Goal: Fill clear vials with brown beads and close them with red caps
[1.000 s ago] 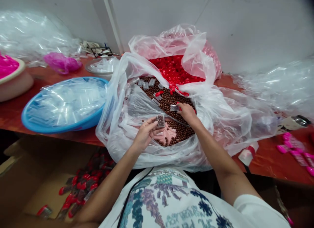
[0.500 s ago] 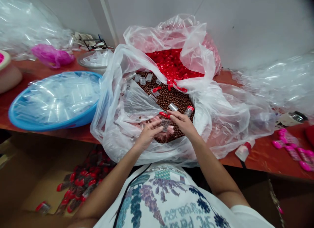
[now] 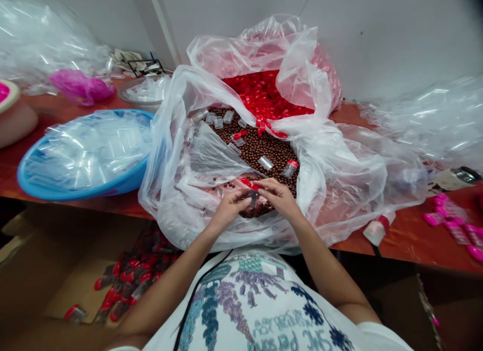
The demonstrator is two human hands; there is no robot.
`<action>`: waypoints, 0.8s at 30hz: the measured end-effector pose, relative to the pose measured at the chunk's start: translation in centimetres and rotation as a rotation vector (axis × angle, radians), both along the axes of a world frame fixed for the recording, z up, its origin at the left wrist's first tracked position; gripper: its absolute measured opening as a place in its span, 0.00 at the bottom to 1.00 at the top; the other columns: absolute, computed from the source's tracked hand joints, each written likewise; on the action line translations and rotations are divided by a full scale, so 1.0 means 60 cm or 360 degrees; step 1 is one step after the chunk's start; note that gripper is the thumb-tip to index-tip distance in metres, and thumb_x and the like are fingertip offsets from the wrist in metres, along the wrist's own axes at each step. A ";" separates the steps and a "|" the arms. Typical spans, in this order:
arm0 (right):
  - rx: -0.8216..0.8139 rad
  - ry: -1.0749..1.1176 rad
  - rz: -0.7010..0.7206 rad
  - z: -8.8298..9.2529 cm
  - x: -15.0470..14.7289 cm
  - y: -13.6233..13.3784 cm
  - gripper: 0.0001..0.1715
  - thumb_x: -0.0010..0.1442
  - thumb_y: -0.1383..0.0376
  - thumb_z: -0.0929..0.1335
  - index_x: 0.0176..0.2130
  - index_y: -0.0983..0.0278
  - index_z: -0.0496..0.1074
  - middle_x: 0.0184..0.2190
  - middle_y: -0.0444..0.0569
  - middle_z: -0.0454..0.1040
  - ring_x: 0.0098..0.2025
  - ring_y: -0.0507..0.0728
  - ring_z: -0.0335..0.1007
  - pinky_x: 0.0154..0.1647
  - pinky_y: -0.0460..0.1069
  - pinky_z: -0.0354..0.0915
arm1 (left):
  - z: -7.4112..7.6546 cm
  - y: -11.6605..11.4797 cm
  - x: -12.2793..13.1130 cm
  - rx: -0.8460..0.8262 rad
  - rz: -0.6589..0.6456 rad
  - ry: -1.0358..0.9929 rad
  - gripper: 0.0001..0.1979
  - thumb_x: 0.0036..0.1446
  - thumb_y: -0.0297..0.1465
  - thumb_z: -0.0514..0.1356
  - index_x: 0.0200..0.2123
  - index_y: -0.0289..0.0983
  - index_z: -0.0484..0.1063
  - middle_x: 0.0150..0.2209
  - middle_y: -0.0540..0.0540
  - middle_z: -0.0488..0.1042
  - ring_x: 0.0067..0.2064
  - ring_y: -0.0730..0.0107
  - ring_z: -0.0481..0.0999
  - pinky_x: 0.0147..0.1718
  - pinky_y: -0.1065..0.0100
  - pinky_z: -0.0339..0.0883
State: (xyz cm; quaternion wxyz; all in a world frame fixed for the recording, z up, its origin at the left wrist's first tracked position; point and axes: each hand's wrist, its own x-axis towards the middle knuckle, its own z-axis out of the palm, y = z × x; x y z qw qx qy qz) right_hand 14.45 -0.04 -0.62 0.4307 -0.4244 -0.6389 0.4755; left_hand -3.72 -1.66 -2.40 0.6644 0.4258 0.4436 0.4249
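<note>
My left hand point(image 3: 231, 208) pinches a small clear plastic container point(image 3: 255, 196) with dark contents, low over the bag of brown beads point(image 3: 266, 148). At the container's top, my right hand point(image 3: 278, 194) has its fingers closed on a red cap point(image 3: 249, 183). Cap and container meet between the two hands; how firmly they are joined I cannot make out. Beyond the fingers, a capped container point(image 3: 290, 168) and an uncapped clear one point(image 3: 265, 162) lie on the beads. The translucent plastic bag point(image 3: 162, 154) surrounds them.
A second bag of red caps point(image 3: 260, 96) leans behind. To the left stands a blue basin point(image 3: 26, 174) heaped with clear plastic pieces. Filled red-capped containers point(image 3: 130, 278) lie in a cardboard box point(image 3: 45, 270) below the table. Pink-capped items point(image 3: 449, 217) lie at right.
My right hand has brought the red cap down onto the container in my left hand. Both hands are now closer together. The view has shifted slightly.
</note>
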 end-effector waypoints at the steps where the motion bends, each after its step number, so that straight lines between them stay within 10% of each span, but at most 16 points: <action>1: -0.0028 0.0040 -0.0062 -0.003 0.001 0.000 0.19 0.57 0.59 0.69 0.49 0.58 0.74 0.47 0.47 0.75 0.49 0.56 0.70 0.54 0.53 0.65 | 0.001 0.000 0.000 0.0016 -0.0011 0.0013 0.22 0.44 0.35 0.69 0.44 0.34 0.77 0.46 0.41 0.77 0.45 0.59 0.76 0.46 0.62 0.68; 14: -0.0053 0.0038 -0.0144 0.000 0.007 -0.017 0.17 0.59 0.60 0.67 0.49 0.56 0.74 0.47 0.46 0.76 0.50 0.57 0.71 0.55 0.54 0.65 | 0.007 0.000 0.000 0.0010 -0.0018 -0.0044 0.22 0.46 0.35 0.68 0.45 0.35 0.76 0.46 0.41 0.77 0.47 0.57 0.75 0.49 0.59 0.66; 24: 0.0508 -0.0268 -0.0164 0.005 -0.003 -0.040 0.20 0.64 0.65 0.64 0.55 0.53 0.69 0.56 0.46 0.69 0.58 0.55 0.65 0.62 0.54 0.59 | 0.009 0.000 0.000 0.0111 -0.0048 0.0030 0.20 0.47 0.34 0.68 0.45 0.35 0.77 0.49 0.41 0.75 0.50 0.57 0.74 0.50 0.61 0.66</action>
